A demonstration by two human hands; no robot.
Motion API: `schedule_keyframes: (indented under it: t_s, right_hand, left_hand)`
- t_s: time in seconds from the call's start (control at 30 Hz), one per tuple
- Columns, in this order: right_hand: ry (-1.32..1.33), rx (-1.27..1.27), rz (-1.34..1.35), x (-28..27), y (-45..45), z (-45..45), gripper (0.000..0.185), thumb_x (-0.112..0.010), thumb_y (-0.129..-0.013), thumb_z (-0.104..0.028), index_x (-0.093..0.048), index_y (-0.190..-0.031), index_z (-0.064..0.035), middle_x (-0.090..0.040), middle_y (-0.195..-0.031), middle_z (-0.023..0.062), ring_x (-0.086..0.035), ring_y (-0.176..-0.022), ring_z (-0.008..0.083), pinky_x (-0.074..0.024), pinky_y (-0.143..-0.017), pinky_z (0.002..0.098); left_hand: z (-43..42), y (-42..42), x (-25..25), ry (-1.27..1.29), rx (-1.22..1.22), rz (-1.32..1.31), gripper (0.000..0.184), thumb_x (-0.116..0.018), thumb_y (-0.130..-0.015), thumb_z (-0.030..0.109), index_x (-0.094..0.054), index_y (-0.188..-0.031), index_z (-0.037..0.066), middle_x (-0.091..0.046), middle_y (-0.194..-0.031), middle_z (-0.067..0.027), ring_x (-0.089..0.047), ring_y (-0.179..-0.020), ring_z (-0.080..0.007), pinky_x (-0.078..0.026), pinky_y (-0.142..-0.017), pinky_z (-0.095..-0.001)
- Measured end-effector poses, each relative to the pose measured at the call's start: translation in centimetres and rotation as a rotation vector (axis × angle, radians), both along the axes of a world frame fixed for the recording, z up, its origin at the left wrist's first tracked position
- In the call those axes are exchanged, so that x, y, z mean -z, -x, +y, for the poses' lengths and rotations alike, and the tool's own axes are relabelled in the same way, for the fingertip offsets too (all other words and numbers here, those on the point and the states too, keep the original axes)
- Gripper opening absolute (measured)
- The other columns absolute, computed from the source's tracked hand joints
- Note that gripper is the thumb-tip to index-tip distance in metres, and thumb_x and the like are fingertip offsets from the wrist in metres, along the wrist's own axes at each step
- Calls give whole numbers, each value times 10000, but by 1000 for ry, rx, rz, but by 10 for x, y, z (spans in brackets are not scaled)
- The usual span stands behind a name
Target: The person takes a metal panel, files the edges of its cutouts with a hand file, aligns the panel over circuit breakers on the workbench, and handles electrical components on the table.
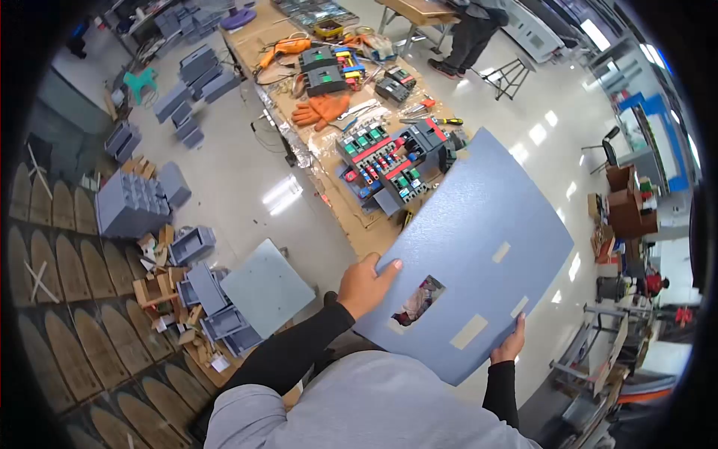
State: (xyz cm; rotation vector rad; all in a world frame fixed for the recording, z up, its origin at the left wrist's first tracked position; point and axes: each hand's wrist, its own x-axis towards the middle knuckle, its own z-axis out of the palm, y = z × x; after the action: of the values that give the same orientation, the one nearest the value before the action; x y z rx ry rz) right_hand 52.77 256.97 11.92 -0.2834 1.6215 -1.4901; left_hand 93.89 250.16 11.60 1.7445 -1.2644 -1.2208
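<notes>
A large blue-grey panel (pixel 479 239) with a rectangular cutout and several pale tape strips is held up in front of my body. My left hand (pixel 366 284) grips its left edge, thumb on the face and fingers curled behind. On the lower right edge my right hand (pixel 510 343) grips it too, its fingers partly hidden by the panel. Beyond the panel's upper left edge, an electrical assembly with circuit breakers (pixel 389 161) and red and blue parts sits on the workbench (pixel 348 217). The panel hides part of the bench.
Orange gloves (pixel 321 111), black circuit breakers (pixel 323 75) and a screwdriver (pixel 443 121) lie on the bench. Grey boxes (pixel 133 203) and a flat grey-green board (pixel 269 288) stand on the left. A person in dark trousers (pixel 475 37) stands at the back.
</notes>
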Motion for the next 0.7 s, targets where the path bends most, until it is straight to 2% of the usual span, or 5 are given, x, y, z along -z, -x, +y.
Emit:
schedule_keyframes:
  t_s: [0.13,0.37,0.5,0.57,0.7]
  right_hand:
    - [-12,118,35,11,23,31,479,-602,-1066,-401,-648,-1277,26,-700,-1202,98,-673,-1111,235,-526,-973,385]
    - [28,184,130,32,16,48,299,-631,-1055,-312,-650,-921,-45,-617,-920,10,-586,-873,142,-480,-800,328]
    - [-4,203,231,41,-28,10,290,-656,-1039,-272,-619,-847,-58,-547,-831,-24,-496,-786,108,-421,-730,298]
    - [-17,173,277,46,-53,-18,275,-672,-1027,-254,-620,-843,-55,-539,-809,-29,-479,-771,100,-409,-716,292]
    - [-42,167,260,60,-133,-102,248,-711,-994,-211,-619,-819,-62,-542,-775,-44,-466,-756,81,-397,-695,280]
  left_hand:
    - [-6,21,-6,36,105,-22,552,-687,-952,535,-665,-935,-16,-626,-650,-172,-629,-598,-354,-471,-585,-475]
    - [-30,24,9,74,153,-39,530,-695,-951,504,-696,-988,-25,-629,-658,-166,-630,-595,-303,-464,-581,-449]
    - [-76,-8,19,150,146,-82,529,-709,-947,491,-700,-974,-37,-620,-635,-150,-621,-592,-231,-461,-572,-432]
    - [-111,-42,69,110,120,9,535,-728,-943,483,-707,-1001,-49,-649,-665,-125,-620,-621,-199,-479,-593,-420]
    - [-202,-115,61,54,164,-40,492,-738,-969,429,-718,-1038,-57,-671,-765,-62,-616,-738,-143,-504,-672,-370]
